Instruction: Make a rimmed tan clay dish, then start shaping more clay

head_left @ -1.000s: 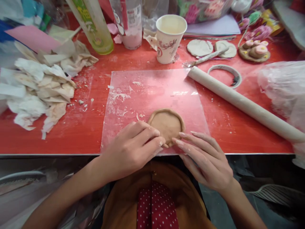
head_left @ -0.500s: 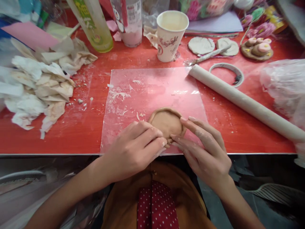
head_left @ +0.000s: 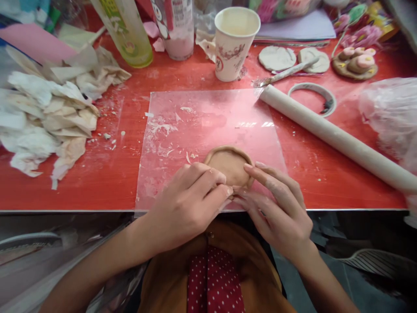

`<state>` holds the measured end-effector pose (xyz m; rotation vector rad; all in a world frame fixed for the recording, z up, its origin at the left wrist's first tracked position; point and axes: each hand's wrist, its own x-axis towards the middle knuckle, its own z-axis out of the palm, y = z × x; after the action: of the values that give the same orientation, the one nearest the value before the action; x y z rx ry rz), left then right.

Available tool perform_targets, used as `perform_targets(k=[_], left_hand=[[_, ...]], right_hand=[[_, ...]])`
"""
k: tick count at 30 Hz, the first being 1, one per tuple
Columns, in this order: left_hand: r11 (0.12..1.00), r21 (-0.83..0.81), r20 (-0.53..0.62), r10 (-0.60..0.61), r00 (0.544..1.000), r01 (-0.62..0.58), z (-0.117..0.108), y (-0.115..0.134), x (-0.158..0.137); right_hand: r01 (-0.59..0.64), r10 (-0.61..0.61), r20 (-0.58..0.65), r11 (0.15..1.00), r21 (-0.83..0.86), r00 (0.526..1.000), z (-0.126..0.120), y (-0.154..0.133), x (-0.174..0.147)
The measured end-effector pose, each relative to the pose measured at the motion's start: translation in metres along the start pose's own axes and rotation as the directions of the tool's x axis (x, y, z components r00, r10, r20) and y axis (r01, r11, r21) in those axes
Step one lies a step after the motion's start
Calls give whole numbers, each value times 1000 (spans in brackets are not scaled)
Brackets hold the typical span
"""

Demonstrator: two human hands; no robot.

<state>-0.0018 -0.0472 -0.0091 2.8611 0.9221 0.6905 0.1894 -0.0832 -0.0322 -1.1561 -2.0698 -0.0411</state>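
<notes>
A round, flat piece of brown clay (head_left: 229,167) with a raised rim lies on a clear plastic sheet (head_left: 208,117) near the table's front edge. My left hand (head_left: 195,200) is closed at the clay's near-left rim, thumb and forefinger pinching the edge; the hand covers that part. My right hand (head_left: 276,200) curves round the right side, its forefinger on the rim and its thumb meeting the left fingertips at the near edge. What lies between the fingertips there is mostly hidden.
A long grey roller tube (head_left: 325,130) lies slantwise at right, beside a tape ring (head_left: 314,98). A paper cup (head_left: 233,52), bottle (head_left: 130,39) and clay-smeared brush (head_left: 286,71) stand or lie behind. Crumpled tissues (head_left: 48,113) fill the left; a plastic bag (head_left: 391,108) is far right.
The right hand has moved slightly left, its thumb now touching the left fingertips at the near rim. The left fingertips have shifted a little to the right. The clay stays in place.
</notes>
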Motion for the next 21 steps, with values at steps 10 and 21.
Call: perform_targets(k=[10, 21], left_hand=[[999, 6, -9, -35, 999, 35, -1, 1, -2], [997, 59, 19, -48, 999, 47, -14, -19, -21]], right_hand=[[-12, 12, 19, 1000, -13, 1000, -1, 2, -2], [38, -38, -9, 999, 1, 999, 1, 0, 3]])
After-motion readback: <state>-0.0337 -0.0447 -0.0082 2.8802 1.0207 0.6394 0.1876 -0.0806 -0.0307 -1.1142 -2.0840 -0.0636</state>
